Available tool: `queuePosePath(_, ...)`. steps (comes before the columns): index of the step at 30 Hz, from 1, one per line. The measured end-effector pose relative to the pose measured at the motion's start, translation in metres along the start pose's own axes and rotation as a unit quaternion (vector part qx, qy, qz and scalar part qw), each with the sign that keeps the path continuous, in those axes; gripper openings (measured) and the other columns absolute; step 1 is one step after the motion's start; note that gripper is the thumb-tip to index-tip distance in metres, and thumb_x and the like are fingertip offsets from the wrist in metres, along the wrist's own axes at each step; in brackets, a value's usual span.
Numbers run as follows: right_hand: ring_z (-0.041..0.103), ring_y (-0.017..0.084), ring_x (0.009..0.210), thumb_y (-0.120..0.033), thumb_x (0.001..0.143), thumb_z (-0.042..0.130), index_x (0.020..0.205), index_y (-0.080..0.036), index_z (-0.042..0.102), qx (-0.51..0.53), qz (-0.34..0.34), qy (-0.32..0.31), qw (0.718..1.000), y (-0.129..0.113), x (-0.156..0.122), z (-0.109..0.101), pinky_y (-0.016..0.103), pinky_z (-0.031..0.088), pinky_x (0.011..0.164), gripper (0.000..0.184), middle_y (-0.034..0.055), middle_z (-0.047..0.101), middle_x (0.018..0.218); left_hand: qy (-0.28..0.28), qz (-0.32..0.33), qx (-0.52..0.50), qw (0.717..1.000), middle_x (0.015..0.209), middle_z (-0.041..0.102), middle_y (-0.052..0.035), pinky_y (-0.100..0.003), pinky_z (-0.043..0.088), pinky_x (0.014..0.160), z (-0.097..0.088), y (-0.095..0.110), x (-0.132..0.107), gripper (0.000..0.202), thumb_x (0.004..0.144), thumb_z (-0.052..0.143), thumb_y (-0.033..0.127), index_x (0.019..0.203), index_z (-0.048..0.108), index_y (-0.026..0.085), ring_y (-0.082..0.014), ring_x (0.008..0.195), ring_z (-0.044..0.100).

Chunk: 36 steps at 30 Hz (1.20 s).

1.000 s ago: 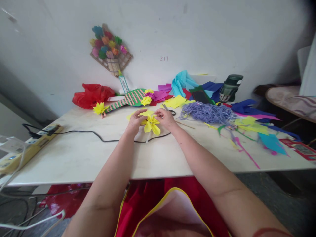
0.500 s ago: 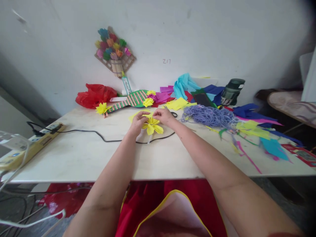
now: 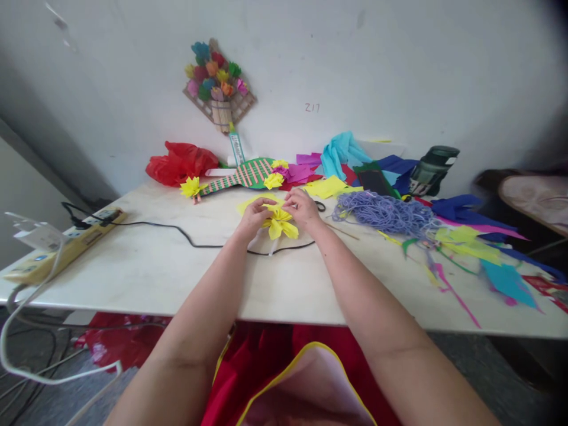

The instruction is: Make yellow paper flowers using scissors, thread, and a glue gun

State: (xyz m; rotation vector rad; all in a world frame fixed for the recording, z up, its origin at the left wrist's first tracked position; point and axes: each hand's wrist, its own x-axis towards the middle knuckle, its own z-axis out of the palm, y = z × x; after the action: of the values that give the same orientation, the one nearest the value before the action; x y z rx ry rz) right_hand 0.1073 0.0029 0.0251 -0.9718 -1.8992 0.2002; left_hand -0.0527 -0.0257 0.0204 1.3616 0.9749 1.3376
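Both of my hands meet over a yellow paper flower [image 3: 279, 225] near the middle of the white table [image 3: 177, 278]. My left hand [image 3: 252, 216] pinches the flower's left side, fingers closed on the paper. From the right, my right hand [image 3: 302, 209] pinches its top petals. A flat yellow paper sheet [image 3: 249, 203] lies just behind the flower. Black scissors [image 3: 319, 206] lie just beyond my right hand.
A black cable [image 3: 177, 232] runs from a yellow power strip [image 3: 66, 244] at the left to under the flower. Purple yarn [image 3: 384, 212], coloured paper scraps [image 3: 470, 248], a dark green flask [image 3: 431, 168], a red bag [image 3: 181, 163] and a striped paddle with paper flowers [image 3: 244, 174] crowd the back and right.
The view has shifted, so the table appears moved right and slightly up. My hands stay on the yellow flower, with the fingers reworking its petals a little.
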Motion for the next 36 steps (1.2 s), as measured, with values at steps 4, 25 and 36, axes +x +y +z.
queuePosePath(4,0.054,0.018,0.088,-0.019,0.074,0.059,0.066,-0.020,0.062,-0.063,-0.024,0.000,0.998,-0.004,-0.001,-0.004,0.028,0.041,0.069,0.008,0.0044,0.061,0.089,-0.007,0.000,-0.008,1.000,0.052,0.053,0.0041,-0.021,0.036,0.047,0.002,-0.001,0.001,0.026,0.054,0.059,0.018,0.080,0.060,0.016,-0.0089,0.046,0.048)
queuePosePath(25,0.055,0.018,0.078,-0.026,0.084,0.047,0.083,-0.021,0.062,-0.173,-0.046,-0.068,0.982,-0.012,-0.004,-0.004,0.027,0.034,0.063,0.016,0.0032,0.066,0.083,-0.025,-0.015,0.031,0.999,0.054,0.056,0.0025,-0.021,0.039,0.045,0.004,0.001,0.002,0.027,0.057,0.063,0.021,0.083,0.056,0.017,-0.0113,0.046,0.052)
queuePosePath(36,0.054,0.019,0.081,-0.029,0.089,0.039,0.092,-0.018,0.060,-0.227,-0.047,-0.095,0.968,-0.022,-0.006,-0.006,0.026,0.030,0.062,0.023,0.0065,0.064,0.090,-0.005,-0.029,0.026,0.999,0.053,0.054,0.0029,-0.022,0.038,0.043,0.009,0.002,0.001,0.026,0.055,0.059,0.020,0.080,0.056,0.016,-0.0105,0.044,0.049)
